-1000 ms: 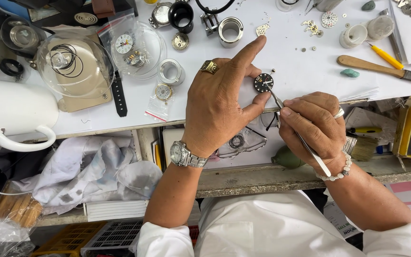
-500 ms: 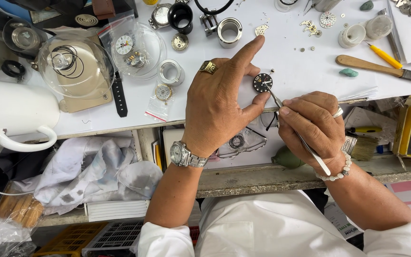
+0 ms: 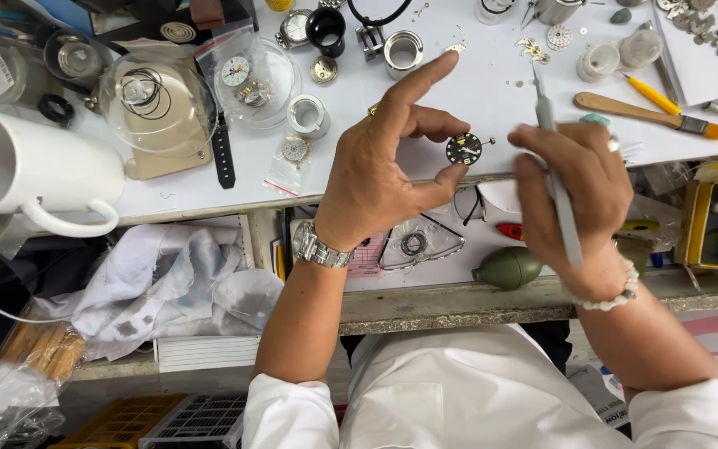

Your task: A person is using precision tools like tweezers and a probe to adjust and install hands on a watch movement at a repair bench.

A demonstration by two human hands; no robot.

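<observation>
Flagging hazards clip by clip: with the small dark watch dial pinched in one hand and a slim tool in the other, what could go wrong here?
1. The left hand pinches the watch dial only by its edge, over the table rim; a slip could drop it toward the cluttered shelf below.
2. The slim tool in the right hand sits close to the dial; a careless move might scratch its face.
3. Tiny loose parts lie nearby and could be swept off.
</observation>
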